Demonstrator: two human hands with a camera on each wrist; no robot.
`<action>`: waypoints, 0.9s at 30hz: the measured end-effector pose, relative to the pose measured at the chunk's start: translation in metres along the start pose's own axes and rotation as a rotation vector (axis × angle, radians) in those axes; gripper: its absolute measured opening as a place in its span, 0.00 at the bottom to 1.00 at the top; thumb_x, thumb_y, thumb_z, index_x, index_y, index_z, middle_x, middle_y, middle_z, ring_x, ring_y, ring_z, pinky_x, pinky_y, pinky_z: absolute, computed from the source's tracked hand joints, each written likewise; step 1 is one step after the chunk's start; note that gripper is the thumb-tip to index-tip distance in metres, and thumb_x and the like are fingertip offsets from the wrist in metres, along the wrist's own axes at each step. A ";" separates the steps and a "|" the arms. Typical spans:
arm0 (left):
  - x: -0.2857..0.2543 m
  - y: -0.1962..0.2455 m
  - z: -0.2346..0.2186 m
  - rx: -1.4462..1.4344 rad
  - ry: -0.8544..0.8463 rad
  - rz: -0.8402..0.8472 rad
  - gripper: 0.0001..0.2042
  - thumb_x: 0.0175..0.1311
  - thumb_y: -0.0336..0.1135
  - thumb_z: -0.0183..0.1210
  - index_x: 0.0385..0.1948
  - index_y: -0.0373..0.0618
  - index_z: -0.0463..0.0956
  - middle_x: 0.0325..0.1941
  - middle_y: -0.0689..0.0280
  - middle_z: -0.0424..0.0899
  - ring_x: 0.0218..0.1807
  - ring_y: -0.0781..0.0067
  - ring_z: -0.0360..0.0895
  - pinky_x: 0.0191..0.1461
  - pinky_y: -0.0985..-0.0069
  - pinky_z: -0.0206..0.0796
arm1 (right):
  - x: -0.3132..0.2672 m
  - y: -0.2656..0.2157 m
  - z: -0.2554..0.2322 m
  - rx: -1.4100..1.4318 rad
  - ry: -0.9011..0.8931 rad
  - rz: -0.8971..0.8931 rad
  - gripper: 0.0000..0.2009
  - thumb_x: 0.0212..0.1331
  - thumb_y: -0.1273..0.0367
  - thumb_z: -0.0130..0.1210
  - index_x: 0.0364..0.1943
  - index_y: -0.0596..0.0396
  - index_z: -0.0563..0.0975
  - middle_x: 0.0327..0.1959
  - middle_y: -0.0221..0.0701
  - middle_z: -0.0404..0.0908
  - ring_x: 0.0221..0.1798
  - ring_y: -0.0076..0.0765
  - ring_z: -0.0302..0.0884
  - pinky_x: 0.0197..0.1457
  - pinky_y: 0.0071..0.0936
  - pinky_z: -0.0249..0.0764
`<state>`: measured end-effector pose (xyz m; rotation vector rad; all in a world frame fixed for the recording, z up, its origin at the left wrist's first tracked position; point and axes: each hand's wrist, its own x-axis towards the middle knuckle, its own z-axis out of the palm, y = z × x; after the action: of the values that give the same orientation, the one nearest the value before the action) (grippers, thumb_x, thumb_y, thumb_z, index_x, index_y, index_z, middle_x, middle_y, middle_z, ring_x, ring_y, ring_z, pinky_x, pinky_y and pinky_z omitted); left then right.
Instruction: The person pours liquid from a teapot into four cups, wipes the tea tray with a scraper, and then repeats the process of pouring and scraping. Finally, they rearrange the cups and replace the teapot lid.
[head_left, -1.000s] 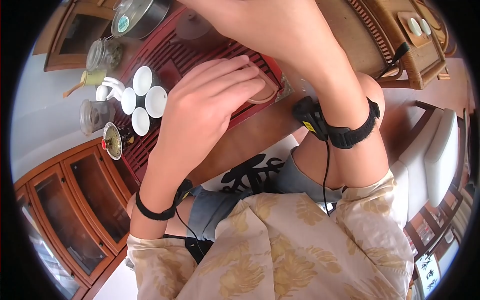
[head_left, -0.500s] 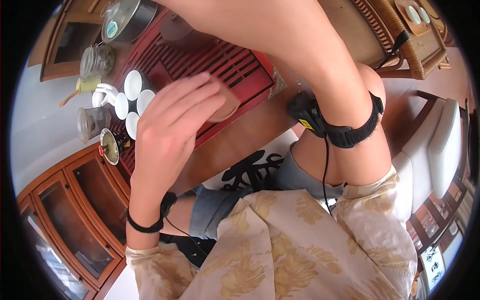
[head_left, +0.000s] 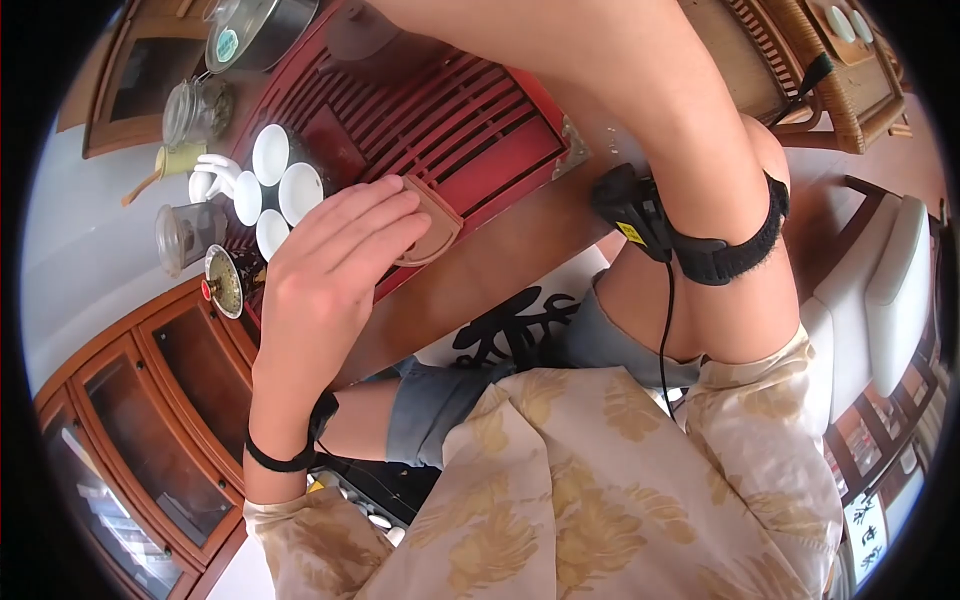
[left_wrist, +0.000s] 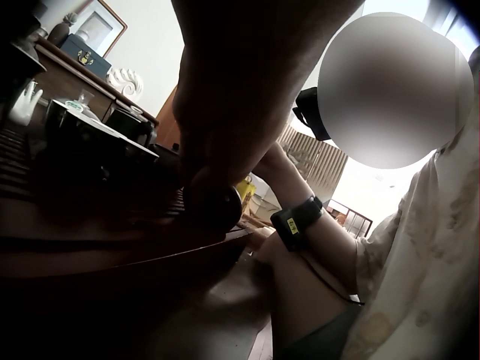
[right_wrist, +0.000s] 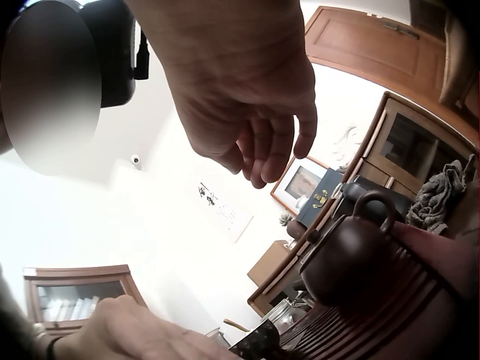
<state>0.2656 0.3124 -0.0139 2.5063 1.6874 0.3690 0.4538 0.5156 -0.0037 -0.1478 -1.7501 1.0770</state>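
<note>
In the head view my left hand holds a flat brown clay dish with one rounded end, near the front edge of a red slatted tea tray. Its fingers lie over the dish, and the thumb is hidden. The left wrist view shows this hand dark against the light. My right hand hangs with loosely bent fingers and nothing visible in its grasp. Only its forearm shows in the head view, reaching past the top edge. A dark brown teapot stands on the tray below that hand.
Several white cups stand together on the tray's left part. Nearby are a white hand figurine, a lidded glass jar, a glass pitcher and a strainer bowl. Rattan furniture stands at the right.
My left hand has moved left along the tray's front edge with the brown clay dish, uncovering the tray's right end. The right forearm has shifted slightly to the right.
</note>
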 end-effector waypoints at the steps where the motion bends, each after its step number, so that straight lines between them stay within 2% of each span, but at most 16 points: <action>1: 0.005 0.000 -0.003 0.005 0.004 0.022 0.14 0.55 0.19 0.64 0.43 0.39 0.89 0.52 0.58 0.94 0.62 0.53 0.90 0.66 0.59 0.83 | 0.000 0.000 0.001 0.005 0.005 0.000 0.13 0.70 0.69 0.65 0.39 0.71 0.89 0.30 0.53 0.90 0.32 0.52 0.92 0.41 0.38 0.87; 3: 0.018 0.000 -0.004 0.014 0.046 0.068 0.14 0.56 0.21 0.64 0.44 0.40 0.89 0.53 0.58 0.94 0.62 0.53 0.89 0.66 0.60 0.83 | -0.002 0.000 0.004 0.013 0.012 0.002 0.13 0.70 0.69 0.65 0.39 0.71 0.89 0.29 0.52 0.90 0.32 0.50 0.92 0.41 0.37 0.87; 6: 0.049 -0.002 0.009 -0.016 0.130 0.136 0.14 0.59 0.22 0.63 0.46 0.41 0.89 0.53 0.58 0.94 0.62 0.53 0.89 0.67 0.60 0.82 | 0.045 -0.055 0.055 -0.690 0.025 0.727 0.13 0.70 0.69 0.64 0.39 0.70 0.89 0.29 0.50 0.90 0.31 0.46 0.91 0.40 0.36 0.85; 8: 0.066 -0.001 0.021 -0.092 0.140 0.182 0.15 0.63 0.19 0.59 0.47 0.41 0.90 0.54 0.57 0.94 0.63 0.51 0.89 0.69 0.59 0.81 | 0.008 -0.012 0.024 -0.287 0.043 0.237 0.13 0.70 0.69 0.64 0.38 0.70 0.88 0.28 0.49 0.90 0.30 0.44 0.90 0.39 0.35 0.85; 9: 0.070 -0.002 0.028 -0.086 0.148 0.203 0.15 0.63 0.19 0.59 0.48 0.40 0.90 0.53 0.57 0.94 0.63 0.51 0.89 0.68 0.59 0.81 | 0.002 -0.008 0.019 -0.081 0.054 -0.004 0.13 0.70 0.69 0.64 0.38 0.70 0.88 0.28 0.49 0.90 0.29 0.42 0.90 0.39 0.35 0.84; 12: 0.061 -0.005 0.027 -0.148 0.094 0.160 0.15 0.62 0.19 0.60 0.47 0.41 0.90 0.53 0.57 0.94 0.63 0.51 0.89 0.68 0.59 0.81 | -0.007 0.006 0.013 -0.061 0.076 -0.025 0.13 0.69 0.69 0.64 0.38 0.71 0.88 0.27 0.49 0.89 0.29 0.40 0.89 0.39 0.35 0.84; 15: 0.032 -0.014 0.014 -0.062 0.055 0.145 0.15 0.56 0.24 0.64 0.47 0.38 0.89 0.54 0.58 0.93 0.62 0.53 0.89 0.67 0.59 0.83 | -0.003 0.013 0.012 0.028 0.057 -0.010 0.12 0.69 0.69 0.65 0.38 0.71 0.88 0.27 0.49 0.89 0.29 0.41 0.89 0.39 0.35 0.84; 18: -0.002 -0.009 -0.003 0.030 -0.029 0.051 0.16 0.54 0.21 0.65 0.46 0.36 0.89 0.53 0.57 0.93 0.62 0.53 0.89 0.67 0.57 0.83 | 0.001 0.003 0.022 -0.177 0.096 0.102 0.12 0.69 0.69 0.65 0.38 0.71 0.88 0.27 0.48 0.89 0.28 0.42 0.89 0.39 0.35 0.84; 21: -0.019 -0.007 -0.011 0.049 -0.058 0.011 0.16 0.54 0.21 0.65 0.47 0.37 0.89 0.54 0.57 0.93 0.63 0.52 0.89 0.68 0.58 0.83 | -0.008 0.013 0.020 -0.143 0.119 -0.257 0.12 0.69 0.69 0.66 0.38 0.71 0.88 0.27 0.48 0.90 0.28 0.43 0.89 0.38 0.35 0.84; 24: -0.009 -0.005 -0.014 0.057 -0.045 0.027 0.16 0.53 0.20 0.65 0.46 0.37 0.89 0.53 0.57 0.93 0.62 0.52 0.89 0.67 0.57 0.83 | -0.006 0.014 0.022 -0.117 0.118 -0.144 0.13 0.70 0.69 0.66 0.38 0.71 0.88 0.26 0.46 0.89 0.27 0.38 0.87 0.37 0.34 0.82; 27: 0.018 -0.001 -0.001 -0.070 0.075 0.110 0.15 0.55 0.23 0.65 0.45 0.36 0.88 0.53 0.58 0.93 0.61 0.53 0.89 0.67 0.58 0.83 | -0.006 0.011 0.023 -0.102 0.074 -0.048 0.13 0.71 0.68 0.65 0.38 0.71 0.88 0.25 0.44 0.88 0.27 0.33 0.85 0.36 0.31 0.81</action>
<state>0.2707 0.3292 -0.0112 2.5714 1.5366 0.5285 0.4339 0.5051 -0.0178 -0.2057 -1.7336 0.9369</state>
